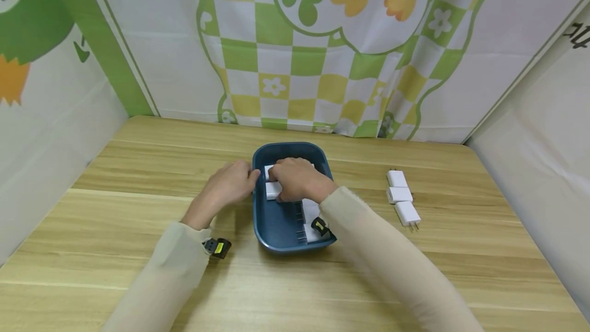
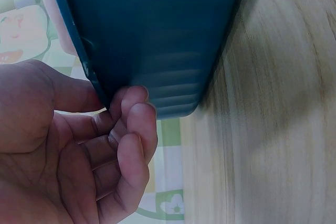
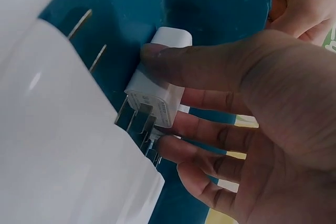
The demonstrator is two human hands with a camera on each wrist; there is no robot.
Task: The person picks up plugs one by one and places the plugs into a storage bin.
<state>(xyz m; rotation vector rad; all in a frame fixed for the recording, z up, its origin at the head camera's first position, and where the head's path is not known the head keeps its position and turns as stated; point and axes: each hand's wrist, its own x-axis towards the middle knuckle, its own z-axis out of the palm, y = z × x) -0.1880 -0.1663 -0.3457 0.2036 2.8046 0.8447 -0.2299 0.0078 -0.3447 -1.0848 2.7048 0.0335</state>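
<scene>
A dark blue plastic bin (image 1: 278,227) stands on the table with several white plug chargers in it. My left hand (image 1: 230,183) holds the bin's left rim, thumb at the edge and curled fingers against the outer wall (image 2: 157,35). My right hand (image 1: 297,179) reaches inside and pinches a white charger (image 3: 144,83) between thumb and fingers, its metal prongs facing other chargers. Along the bin's right side lie chargers (image 1: 311,211) with prongs pointing left. Another charger (image 1: 268,171) shows at the far left, partly hidden by the right hand.
To the right of the bin, three white chargers lie in a row on the wooden table: a far one (image 1: 397,178), a middle one (image 1: 400,195) and a near one (image 1: 407,213). A patterned curtain (image 1: 304,60) hangs along the table's back edge.
</scene>
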